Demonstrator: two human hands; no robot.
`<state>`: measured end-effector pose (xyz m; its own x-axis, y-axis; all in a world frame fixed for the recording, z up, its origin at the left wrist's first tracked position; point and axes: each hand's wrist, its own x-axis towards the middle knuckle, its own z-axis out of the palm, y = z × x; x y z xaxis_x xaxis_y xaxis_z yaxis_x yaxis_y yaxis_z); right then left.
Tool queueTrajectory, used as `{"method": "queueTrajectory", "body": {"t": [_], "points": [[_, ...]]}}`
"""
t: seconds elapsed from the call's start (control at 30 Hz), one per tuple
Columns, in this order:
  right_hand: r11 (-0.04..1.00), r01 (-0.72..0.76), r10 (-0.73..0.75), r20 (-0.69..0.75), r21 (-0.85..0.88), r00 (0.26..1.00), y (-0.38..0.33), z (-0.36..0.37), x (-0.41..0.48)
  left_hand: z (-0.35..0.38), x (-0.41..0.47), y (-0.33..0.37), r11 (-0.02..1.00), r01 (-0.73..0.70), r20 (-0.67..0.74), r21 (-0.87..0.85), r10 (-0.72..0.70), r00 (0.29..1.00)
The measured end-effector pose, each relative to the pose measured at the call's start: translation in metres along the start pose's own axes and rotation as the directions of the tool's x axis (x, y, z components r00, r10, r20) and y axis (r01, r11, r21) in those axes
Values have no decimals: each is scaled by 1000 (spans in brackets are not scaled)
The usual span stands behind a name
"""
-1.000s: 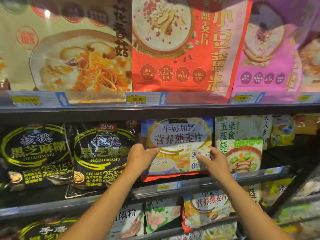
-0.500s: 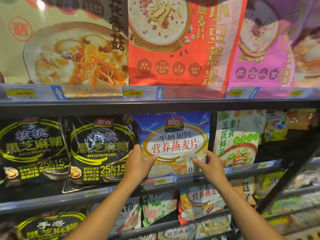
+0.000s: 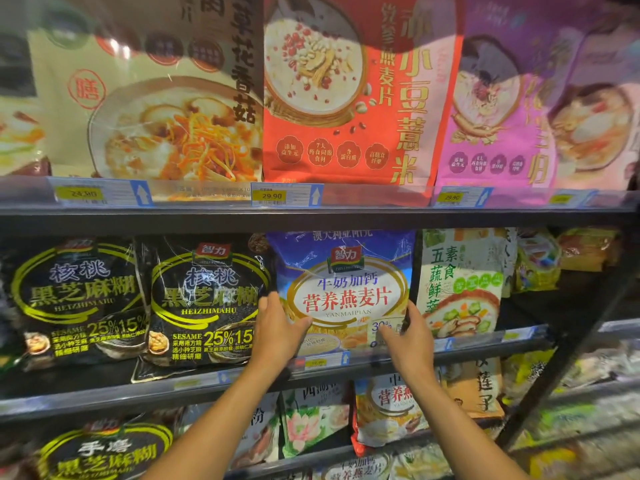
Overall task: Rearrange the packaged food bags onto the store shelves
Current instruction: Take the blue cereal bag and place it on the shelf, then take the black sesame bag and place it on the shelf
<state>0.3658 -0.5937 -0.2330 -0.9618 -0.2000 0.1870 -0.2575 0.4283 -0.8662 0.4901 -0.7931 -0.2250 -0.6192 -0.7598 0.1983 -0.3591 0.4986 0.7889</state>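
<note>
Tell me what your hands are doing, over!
Left hand and right hand grip blue oatmeal bag. Upright on middle shelf. Black sesame bag close beside.

A curved shadow crosses the red bag (image 3: 360,91) above the upper shelf (image 3: 381,216); glare streaks the black bag (image 3: 207,299); wide-angle corners blur.

This is a shop. Long dark shelves (image 3: 173,221) sit one above the other, packed with bags of food (image 3: 346,98). Yellow price tags (image 3: 272,195) with blue arrows stick on the shelf edge near 12 o'clock. Two black bags (image 3: 207,299) at 9 o'clock look the same.
</note>
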Motion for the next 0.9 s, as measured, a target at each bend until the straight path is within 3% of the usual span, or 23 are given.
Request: {"method": "queueTrajectory", "body": {"t": [0.43, 0.63, 0.9], "points": [[980, 135, -120, 109, -146, 987, 5, -40, -33, -19, -24, -2, 999, -30, 82, -14, 31, 996], [931, 284, -253, 154, -229, 955, 13, -56, -66, -45, -70, -15, 973, -167, 28, 162, 165, 986], [925, 343, -298, 252, -161, 921, 1, -34, -119, -97, -123, -46, 964, -109, -43, 241, 123, 991]]}}
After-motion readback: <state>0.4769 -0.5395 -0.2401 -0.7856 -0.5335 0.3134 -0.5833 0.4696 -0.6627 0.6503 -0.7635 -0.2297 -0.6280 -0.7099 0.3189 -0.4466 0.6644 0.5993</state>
